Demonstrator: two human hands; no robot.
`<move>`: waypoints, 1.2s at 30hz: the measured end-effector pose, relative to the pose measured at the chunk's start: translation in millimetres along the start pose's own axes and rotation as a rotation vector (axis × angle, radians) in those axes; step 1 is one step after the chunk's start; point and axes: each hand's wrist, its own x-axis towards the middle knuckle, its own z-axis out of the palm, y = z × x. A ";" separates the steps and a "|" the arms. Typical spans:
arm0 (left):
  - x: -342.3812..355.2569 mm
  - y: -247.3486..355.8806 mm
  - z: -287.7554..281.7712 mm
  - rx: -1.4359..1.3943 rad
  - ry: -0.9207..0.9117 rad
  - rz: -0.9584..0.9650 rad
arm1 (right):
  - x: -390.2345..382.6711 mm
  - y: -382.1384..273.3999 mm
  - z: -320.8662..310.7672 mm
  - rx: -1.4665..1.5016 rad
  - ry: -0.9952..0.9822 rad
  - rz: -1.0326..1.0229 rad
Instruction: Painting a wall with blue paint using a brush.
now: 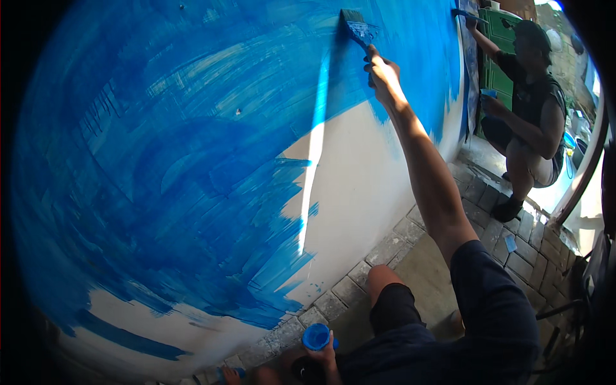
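My right hand [385,77] is raised at the upper middle, gripping the handle of a wide paintbrush [358,25]. The brush's bristles are at the wall [378,167], on an area coated in streaky blue paint; a pale unpainted patch lies below. Down at the bottom middle, my left hand [324,356] holds a cup of blue paint [316,335] upright beside my bent leg. A narrow strip of sunlight crosses the wall left of my right arm.
A co-worker [529,112] squats at the right, holding a brush and a blue container, beside a green panel [497,80]. Paving bricks [526,253] run along the wall's foot. Dark metal legs stand at the lower right. A partly seen blue object [237,373] with skin beside it is at the bottom edge.
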 end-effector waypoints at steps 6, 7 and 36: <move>-1.3 5.9 -1.5 0.046 -0.029 0.004 | -41.2 3.3 54.8 -0.009 -0.193 0.003; -1.0 17.8 1.7 0.008 -0.018 -0.001 | -37.6 4.8 58.4 0.104 -0.018 0.057; 10.7 13.7 -0.2 -0.117 0.042 -0.049 | -83.0 -152.1 39.2 -1.085 -0.344 -0.842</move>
